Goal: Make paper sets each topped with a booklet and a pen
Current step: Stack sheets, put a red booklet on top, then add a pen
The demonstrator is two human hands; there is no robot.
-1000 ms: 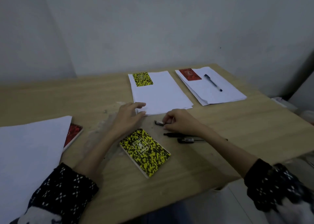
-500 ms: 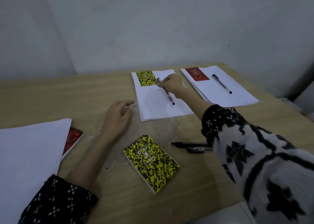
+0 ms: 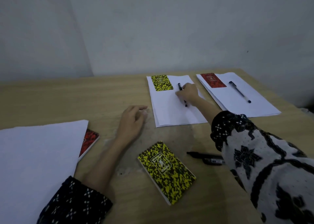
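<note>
Gripping a black pen [image 3: 182,94], the right hand [image 3: 187,94] held it on the middle paper stack [image 3: 171,111], just beside the yellow booklet [image 3: 161,82]; the left hand [image 3: 133,120] rested loosely curled, holding nothing, on the table [image 3: 105,94].

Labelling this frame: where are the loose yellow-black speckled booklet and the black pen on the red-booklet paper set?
yellow-black speckled booklet [image 3: 167,172], head view, cover's middle
black pen [image 3: 239,92], head view, mid-barrel
</note>
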